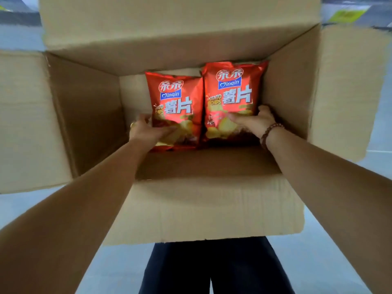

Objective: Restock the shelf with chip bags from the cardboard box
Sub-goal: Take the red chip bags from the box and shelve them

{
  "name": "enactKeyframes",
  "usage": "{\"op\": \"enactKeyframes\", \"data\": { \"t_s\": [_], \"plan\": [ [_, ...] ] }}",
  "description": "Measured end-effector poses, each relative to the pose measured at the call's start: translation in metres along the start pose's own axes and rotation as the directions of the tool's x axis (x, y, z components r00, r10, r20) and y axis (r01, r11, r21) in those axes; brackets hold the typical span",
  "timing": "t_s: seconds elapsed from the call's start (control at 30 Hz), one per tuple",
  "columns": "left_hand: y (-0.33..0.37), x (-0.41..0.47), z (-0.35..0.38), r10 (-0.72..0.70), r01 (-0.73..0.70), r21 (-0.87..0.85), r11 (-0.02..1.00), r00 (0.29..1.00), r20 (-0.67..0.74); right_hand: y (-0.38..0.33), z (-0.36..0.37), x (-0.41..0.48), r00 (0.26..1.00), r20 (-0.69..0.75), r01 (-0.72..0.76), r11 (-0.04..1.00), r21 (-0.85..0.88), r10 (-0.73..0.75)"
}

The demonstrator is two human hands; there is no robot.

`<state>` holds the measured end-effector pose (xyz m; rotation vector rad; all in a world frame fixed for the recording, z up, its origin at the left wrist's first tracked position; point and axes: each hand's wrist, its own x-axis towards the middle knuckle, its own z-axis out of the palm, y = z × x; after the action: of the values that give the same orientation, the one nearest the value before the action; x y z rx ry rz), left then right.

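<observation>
View from above into the open cardboard box [212, 209], its four flaps folded outward. Two red chip bags stand side by side, touching, against the far wall inside the box, print facing me. My left hand [146, 130] grips the left chip bag [178, 102] at its lower left edge, thumb on the front and fingers curled behind. My right hand [254, 122] grips the right chip bag [233, 92] at its lower right edge in the same way; a bead bracelet [270, 133] sits on that wrist. The box rests on a pale floor [318, 262]; my dark trousers [212, 268] show below the near flap
</observation>
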<state>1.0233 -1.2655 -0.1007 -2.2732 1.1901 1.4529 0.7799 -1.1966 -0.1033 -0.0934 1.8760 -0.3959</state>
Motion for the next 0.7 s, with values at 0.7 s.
{"op": "enactKeyframes", "data": {
  "t_s": [0.7],
  "plan": [
    [-0.011,0.003,-0.040,0.089,0.152,-0.377,0.914,0.831,0.550,0.003,-0.007,-0.005,0.923,0.383,-0.041,0.981,0.187,-0.035]
  ]
}}
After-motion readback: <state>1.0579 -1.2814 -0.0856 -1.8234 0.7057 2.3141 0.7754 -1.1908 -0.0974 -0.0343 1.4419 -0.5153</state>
